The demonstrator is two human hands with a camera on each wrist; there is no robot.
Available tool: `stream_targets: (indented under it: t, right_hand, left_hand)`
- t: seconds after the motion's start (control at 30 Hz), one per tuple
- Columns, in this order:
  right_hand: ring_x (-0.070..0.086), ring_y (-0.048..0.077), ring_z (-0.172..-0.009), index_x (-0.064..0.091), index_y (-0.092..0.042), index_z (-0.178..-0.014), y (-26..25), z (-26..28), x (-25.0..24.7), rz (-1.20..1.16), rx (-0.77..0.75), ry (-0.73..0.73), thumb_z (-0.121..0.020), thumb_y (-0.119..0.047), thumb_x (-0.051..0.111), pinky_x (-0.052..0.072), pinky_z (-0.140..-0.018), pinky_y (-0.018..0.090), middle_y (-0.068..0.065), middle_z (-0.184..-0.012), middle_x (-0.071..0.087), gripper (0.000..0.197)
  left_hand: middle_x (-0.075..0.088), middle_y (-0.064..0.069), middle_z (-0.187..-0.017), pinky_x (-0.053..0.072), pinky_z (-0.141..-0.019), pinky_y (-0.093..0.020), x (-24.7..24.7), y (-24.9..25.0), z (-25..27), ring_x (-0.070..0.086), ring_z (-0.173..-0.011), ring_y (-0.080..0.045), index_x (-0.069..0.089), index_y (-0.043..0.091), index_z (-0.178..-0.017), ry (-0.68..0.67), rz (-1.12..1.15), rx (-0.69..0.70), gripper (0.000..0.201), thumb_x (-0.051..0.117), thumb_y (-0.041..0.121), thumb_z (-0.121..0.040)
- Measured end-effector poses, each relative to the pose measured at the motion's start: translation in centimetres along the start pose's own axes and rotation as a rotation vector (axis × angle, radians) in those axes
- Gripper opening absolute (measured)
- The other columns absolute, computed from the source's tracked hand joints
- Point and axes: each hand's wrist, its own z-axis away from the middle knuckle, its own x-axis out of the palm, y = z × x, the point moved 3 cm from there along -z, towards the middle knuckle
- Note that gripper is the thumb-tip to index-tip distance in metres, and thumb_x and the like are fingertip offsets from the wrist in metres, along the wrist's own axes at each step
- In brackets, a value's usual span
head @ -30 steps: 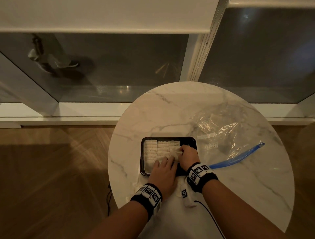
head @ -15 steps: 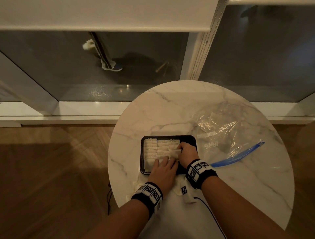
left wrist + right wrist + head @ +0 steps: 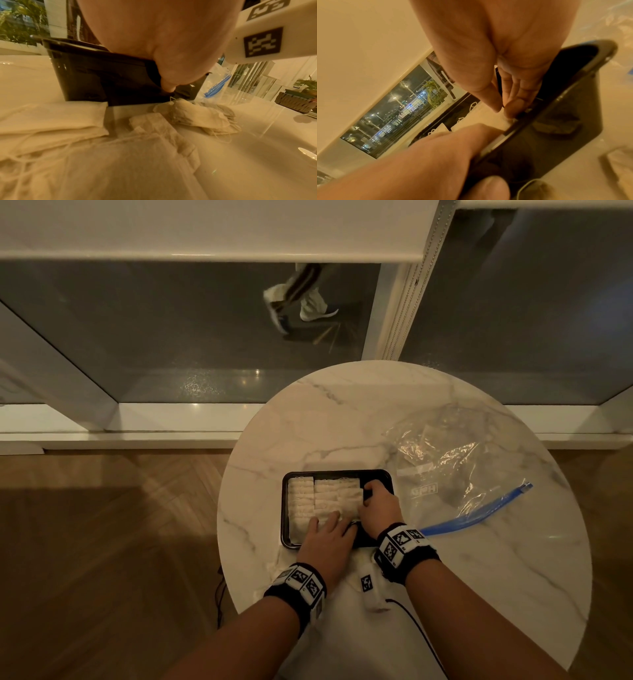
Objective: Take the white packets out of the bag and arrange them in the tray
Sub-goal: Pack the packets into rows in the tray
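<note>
A black tray [image 3: 337, 473] on the round marble table [image 3: 342, 412] holds rows of white packets [image 3: 323, 498]. My left hand [image 3: 330, 518] lies flat, fingers straight, pressing the near packets. My right hand [image 3: 368, 494] is curled at the right end of the rows. In the right wrist view its thumb and forefinger [image 3: 502, 110] pinch a packet's edge against the tray [image 3: 556, 128]. The clear bag [image 3: 455, 460] with a blue zip [image 3: 479, 511] lies crumpled to the right. Several loose packets [image 3: 197, 119] lie on the table before the tray wall [image 3: 102, 75].
The table's edge curves close on my left and near side. More loose packets [image 3: 274, 563] sit under my left wrist. A cable [image 3: 411, 618] runs off my right wrist. Beyond the table stands a glass wall, with a person's legs [image 3: 301, 299] outside.
The packet my right hand held tilted above the tray now lies flat at the right end of the rows. My left hand stays pressed on the near packets.
</note>
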Motion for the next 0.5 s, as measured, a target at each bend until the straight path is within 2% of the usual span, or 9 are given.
stream_targets:
  t: [0.07,0.17,0.27,0.4,0.5]
  right_hand:
    - [0.057,0.017,-0.083,0.055,-0.011,-0.122,-0.1,0.3,-0.4,-0.018,-0.019,0.010,-0.092,-0.004,0.056,0.043,-0.074,0.025,0.007,-0.095,0.065,0.032]
    - [0.056,0.009,-0.073,0.058,-0.014,-0.115,-0.2,1.2,-1.1,-0.075,-0.084,0.027,-0.089,-0.005,0.059,0.042,-0.065,0.016,-0.004,-0.080,0.060,0.028]
    - [0.061,0.008,-0.073,0.063,-0.017,-0.110,0.1,2.7,-1.9,-0.179,-0.141,0.052,-0.089,-0.008,0.061,0.046,-0.067,0.016,-0.003,-0.083,0.064,0.022]
    - [0.056,-0.001,-0.062,0.067,-0.021,-0.096,1.2,6.2,-2.8,-0.286,-0.259,0.016,-0.090,-0.013,0.066,0.048,-0.061,0.014,-0.003,-0.074,0.064,0.010]
    - [0.059,0.001,-0.065,0.069,-0.024,-0.091,2.5,8.9,-2.5,-0.277,-0.300,-0.046,-0.090,-0.014,0.068,0.049,-0.062,0.014,-0.006,-0.072,0.065,0.011]
  left_hand:
    - [0.023,-0.006,-0.162,0.015,-0.117,-0.057,0.0,0.0,0.1,0.013,-0.151,-0.028,0.026,0.016,-0.154,0.010,0.010,-0.002,0.055,0.042,0.020,-0.101]
    - [0.026,-0.004,-0.161,0.016,-0.118,-0.052,-0.5,-0.2,0.5,0.017,-0.150,-0.026,0.029,0.017,-0.153,0.070,0.075,-0.003,0.056,0.044,0.028,-0.100]
    - [0.038,0.001,-0.155,0.021,-0.116,-0.042,-1.9,-1.1,1.7,0.028,-0.145,-0.022,0.042,0.022,-0.145,0.205,0.236,0.005,0.053,0.048,0.038,-0.096]
    - [0.056,0.013,-0.127,0.033,-0.103,-0.028,-3.3,-3.3,5.2,0.044,-0.121,-0.010,0.060,0.029,-0.123,0.413,0.391,-0.010,0.037,0.058,0.046,-0.090]
    - [0.061,0.015,-0.101,0.042,-0.086,-0.023,-2.9,-4.9,8.1,0.049,-0.097,-0.003,0.066,0.029,-0.103,0.466,0.504,-0.120,0.015,0.064,0.036,-0.090]
